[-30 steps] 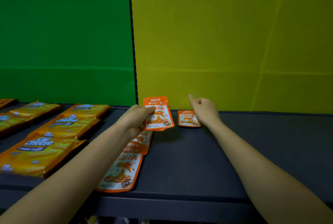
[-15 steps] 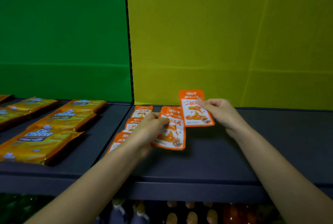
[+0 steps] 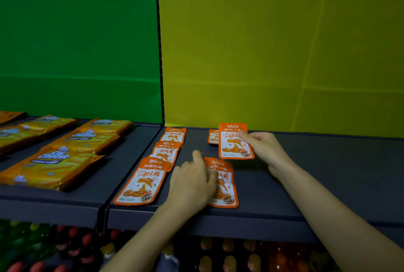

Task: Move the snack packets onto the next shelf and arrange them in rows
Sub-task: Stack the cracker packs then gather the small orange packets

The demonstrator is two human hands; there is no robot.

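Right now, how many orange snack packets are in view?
6. Left column: front packet, middle packet, back packet. Second column: rear packet, held packet in the right hand, near packet under the left hand, which may hide more.

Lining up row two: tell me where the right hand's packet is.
Head view, right of centre: the right hand pinches the packet before the yellow panel, between rear packet and front packet.
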